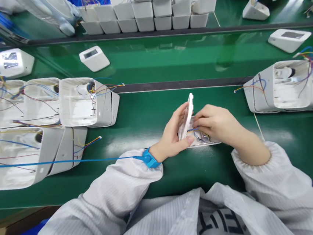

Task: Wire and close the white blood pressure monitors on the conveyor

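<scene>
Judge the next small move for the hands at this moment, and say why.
Probably the right hand should seat the small wired connector it is pinching into the base part lying on the green mat. The left hand holds the white cover panel tilted up on edge, thin coloured wires run between the two parts, and the right fingertips sit right at that joint.

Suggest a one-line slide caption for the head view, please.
Left hand tilts a white panel up while right hand works its wires, on a green bench.
</scene>
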{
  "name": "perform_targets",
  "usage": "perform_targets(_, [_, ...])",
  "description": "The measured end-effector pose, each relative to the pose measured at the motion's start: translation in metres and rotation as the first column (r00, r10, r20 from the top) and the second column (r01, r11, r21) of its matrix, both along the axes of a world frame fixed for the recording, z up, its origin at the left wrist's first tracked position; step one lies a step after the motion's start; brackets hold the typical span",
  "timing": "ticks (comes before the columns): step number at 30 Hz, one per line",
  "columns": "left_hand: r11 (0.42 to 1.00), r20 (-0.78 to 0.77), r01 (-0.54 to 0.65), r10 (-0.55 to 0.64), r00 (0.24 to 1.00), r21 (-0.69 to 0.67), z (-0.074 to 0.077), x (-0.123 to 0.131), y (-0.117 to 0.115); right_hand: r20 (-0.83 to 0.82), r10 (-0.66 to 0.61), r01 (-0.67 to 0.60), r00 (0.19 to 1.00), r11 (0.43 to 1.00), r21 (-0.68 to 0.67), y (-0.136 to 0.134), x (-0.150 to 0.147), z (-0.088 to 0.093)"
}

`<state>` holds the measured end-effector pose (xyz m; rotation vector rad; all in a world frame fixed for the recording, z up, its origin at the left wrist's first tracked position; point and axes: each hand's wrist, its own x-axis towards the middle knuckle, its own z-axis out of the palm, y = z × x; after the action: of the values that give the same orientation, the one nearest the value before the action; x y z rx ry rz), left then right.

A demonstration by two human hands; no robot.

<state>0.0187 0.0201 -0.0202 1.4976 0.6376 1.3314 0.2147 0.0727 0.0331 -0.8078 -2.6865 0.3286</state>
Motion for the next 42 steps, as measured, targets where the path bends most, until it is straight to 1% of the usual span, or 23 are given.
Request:
perform_targets(5, [0.999,-0.021,0.005,-0.005,1.000,0.038,0.005,0.002,-0.001,0.069,-0.059,0.056,0.996,0.997,0.053,0.000,-0.003,-0.001])
perform_targets(11, [0.996,-0.114,-0.078,0.084,0.990,0.049,-0.002,0.002,-0.002,0.079,-0.130,0.121,0.988,0.986,0.111,-0.006,-0.005,-0.005])
perform_targets(15, [0.994,-0.184,-0.098,0.107,0.977,0.056,-0.005,0.000,-0.001,0.133,-0.153,0.143,0.979,0.986,0.082,-0.005,-0.006,-0.004])
perform_targets(17, [0.989,-0.224,-0.109,0.128,0.966,0.098,-0.003,-0.002,0.001,0.156,-0.161,0.152,0.975,0.986,0.067,-0.005,-0.007,-0.004])
perform_targets(20, [0.968,-0.342,-0.100,0.178,0.923,0.232,0.004,-0.006,0.005,0.169,-0.215,0.210,0.962,0.977,0.047,-0.005,-0.010,-0.005])
perform_targets(22, [0.951,-0.469,-0.037,0.184,0.864,0.306,0.011,-0.007,0.007,0.169,-0.251,0.255,0.953,0.967,-0.007,-0.004,-0.010,-0.006])
perform_targets(24, [0.944,-0.601,0.054,0.163,0.782,0.325,0.019,-0.008,0.006,0.151,-0.252,0.270,0.956,0.957,-0.108,-0.001,-0.005,-0.004])
perform_targets(25, [0.944,-0.655,0.092,0.149,0.740,0.318,0.022,-0.008,0.006,0.119,-0.238,0.258,0.964,0.946,-0.197,0.003,0.000,-0.002])
perform_targets(26, [0.942,-0.697,0.123,0.139,0.703,0.311,0.025,-0.008,0.006,0.078,-0.210,0.224,0.975,0.923,-0.314,0.007,0.007,0.000])
perform_targets(27, [0.941,-0.730,0.146,0.134,0.670,0.307,0.027,-0.008,0.006,0.027,-0.170,0.164,0.985,0.880,-0.446,0.012,0.015,0.002])
perform_targets(28, [0.938,-0.755,0.161,0.135,0.642,0.306,0.029,-0.008,0.006,-0.036,-0.141,0.095,0.989,0.812,-0.576,0.017,0.023,0.005])
perform_targets(29, [0.936,-0.776,0.175,0.140,0.615,0.307,0.030,-0.008,0.006,-0.102,-0.141,0.034,0.985,0.732,-0.681,0.022,0.031,0.006])
perform_targets(30, [0.932,-0.797,0.190,0.145,0.586,0.309,0.030,-0.008,0.007,-0.159,-0.178,-0.001,0.971,0.662,-0.749,0.026,0.036,0.007])
perform_targets(31, [0.929,-0.817,0.201,0.154,0.556,0.312,0.030,-0.009,0.007,-0.205,-0.255,-0.008,0.945,0.609,-0.793,0.028,0.039,0.007])
perform_targets(33, [0.928,-0.851,0.208,0.173,0.495,0.310,0.029,-0.010,0.008,-0.271,-0.472,0.025,0.839,0.532,-0.846,0.029,0.036,0.003])
perform_targets(34, [0.929,-0.865,0.208,0.179,0.469,0.305,0.029,-0.010,0.009,-0.285,-0.556,0.034,0.781,0.493,-0.869,0.026,0.030,0.001])
perform_targets(35, [0.932,-0.874,0.203,0.184,0.449,0.301,0.028,-0.011,0.009,-0.290,-0.604,0.029,0.742,0.461,-0.887,0.023,0.022,-0.002])
perform_targets(36, [0.935,-0.881,0.195,0.190,0.433,0.297,0.027,-0.011,0.009,-0.294,-0.625,0.016,0.723,0.440,-0.898,0.019,0.014,-0.005])
perform_targets(37, [0.938,-0.886,0.184,0.195,0.421,0.294,0.027,-0.012,0.009,-0.299,-0.627,0.003,0.719,0.434,-0.901,0.015,0.006,-0.007])
perform_targets(38, [0.941,-0.888,0.175,0.197,0.415,0.290,0.026,-0.012,0.009,-0.308,-0.623,-0.002,0.720,0.441,-0.897,0.011,-0.001,-0.008])
perform_targets(40, [0.945,-0.886,0.171,0.184,0.425,0.278,0.023,-0.011,0.009,-0.334,-0.615,0.016,0.714,0.491,-0.871,0.005,-0.010,-0.009])
perform_targets(42, [0.947,-0.870,0.171,0.167,0.464,0.272,0.020,-0.008,0.008,-0.364,-0.615,0.051,0.699,0.551,-0.833,0.002,-0.014,-0.008])
